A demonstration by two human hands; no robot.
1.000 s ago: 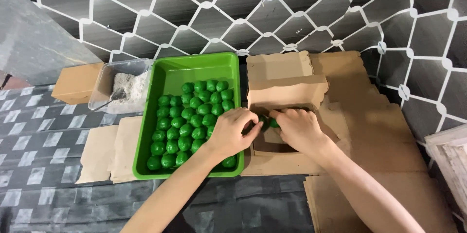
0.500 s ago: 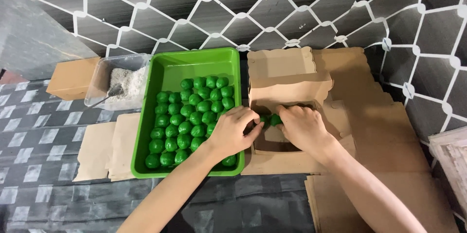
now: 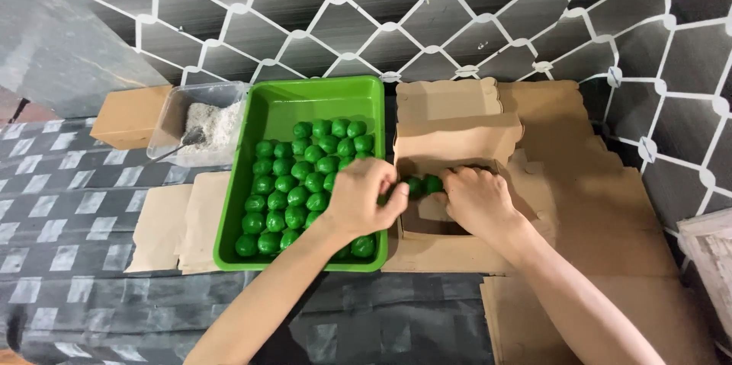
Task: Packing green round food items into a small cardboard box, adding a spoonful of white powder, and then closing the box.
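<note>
Your left hand [image 3: 364,201] and right hand [image 3: 476,201] have stayed together over the open cardboard box [image 3: 457,144], fingers closed on small green balls [image 3: 424,184] at the box's near edge; only the view shifted slightly. The balls look round, glossy, wrapped. At nine o'clock from the box, the green tray [image 3: 305,98] holds many more. Farther, at ten o'clock, stands a clear tub of white powder [image 3: 204,123].

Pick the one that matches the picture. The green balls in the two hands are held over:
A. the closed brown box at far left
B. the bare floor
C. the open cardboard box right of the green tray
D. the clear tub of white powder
C: both the left hand and right hand hold green balls over the open cardboard box, beside the green tray.
</note>
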